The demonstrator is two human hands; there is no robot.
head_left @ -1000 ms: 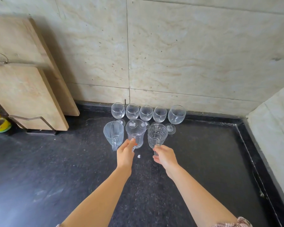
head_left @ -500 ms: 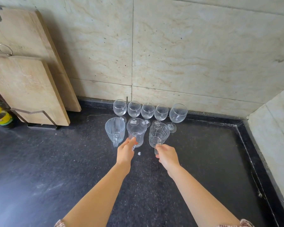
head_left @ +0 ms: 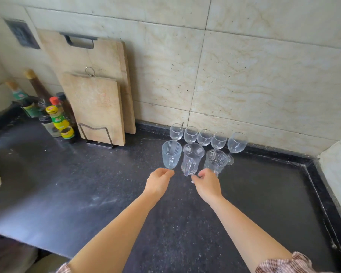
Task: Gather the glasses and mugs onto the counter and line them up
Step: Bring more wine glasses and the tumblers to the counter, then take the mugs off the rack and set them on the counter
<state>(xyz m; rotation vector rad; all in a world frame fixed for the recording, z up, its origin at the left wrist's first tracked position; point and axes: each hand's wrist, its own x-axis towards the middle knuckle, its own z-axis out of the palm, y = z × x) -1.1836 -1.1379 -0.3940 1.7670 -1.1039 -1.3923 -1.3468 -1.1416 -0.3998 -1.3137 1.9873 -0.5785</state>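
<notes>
Three clear glass mugs stand side by side on the black counter: a ribbed mug, a plain mug and a patterned mug. Behind them, against the wall, several wine glasses stand in a row, and the rightmost wine glass is larger. My left hand is curled with its fingertips pinched just below the ribbed mug's base. My right hand is loosely curled beside the patterned mug's handle and holds nothing. The plain mug's handle points toward me between the two hands.
Two wooden cutting boards lean on the wall in a wire rack at the left. Several sauce bottles stand beside them. A side wall closes the counter's right corner. The counter's front edge drops off at the lower left.
My left hand came off the plain mug's handle and moved left toward the ribbed mug. My right hand let go of the patterned mug's handle. My view swung left, showing the bottles.
</notes>
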